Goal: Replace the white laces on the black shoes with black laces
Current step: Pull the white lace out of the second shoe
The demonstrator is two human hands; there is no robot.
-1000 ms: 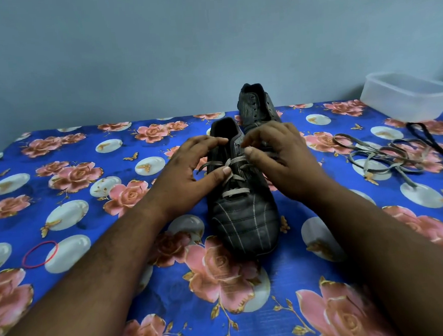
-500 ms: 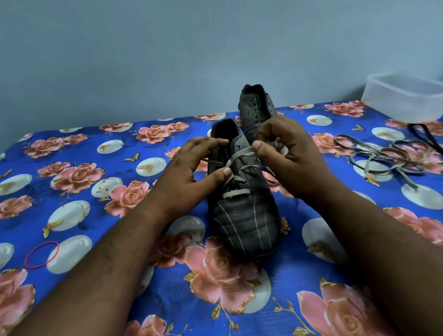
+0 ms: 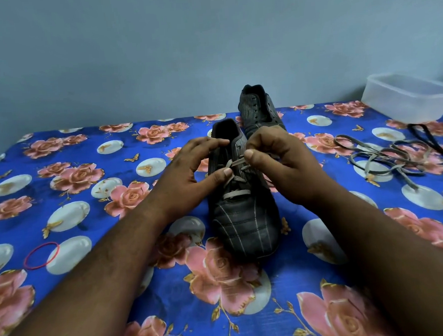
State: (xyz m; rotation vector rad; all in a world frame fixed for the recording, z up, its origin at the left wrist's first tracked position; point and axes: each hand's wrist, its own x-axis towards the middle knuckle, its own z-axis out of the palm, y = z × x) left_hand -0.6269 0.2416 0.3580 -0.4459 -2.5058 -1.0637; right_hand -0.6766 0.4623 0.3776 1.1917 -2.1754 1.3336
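Near, centre of the floral cloth (image 3: 65, 157): black shoe (image 3: 245, 218), white lace (image 3: 236, 193) half undone. Right hand (image 3: 280, 163) pinching a lace strand at the upper eyelets; left hand (image 3: 189, 175) steadying the shoe's left side, thumb pressed on the crossings. Lace probably soft, limp, light; best pinched close to the eyelet. Far behind, second shoe (image 3: 259, 110), seemingly unlaced.

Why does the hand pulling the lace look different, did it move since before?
Yes. The right hand has lifted up and back, toward the far shoe, drawing the white lace out of the near shoe, which stayed put.
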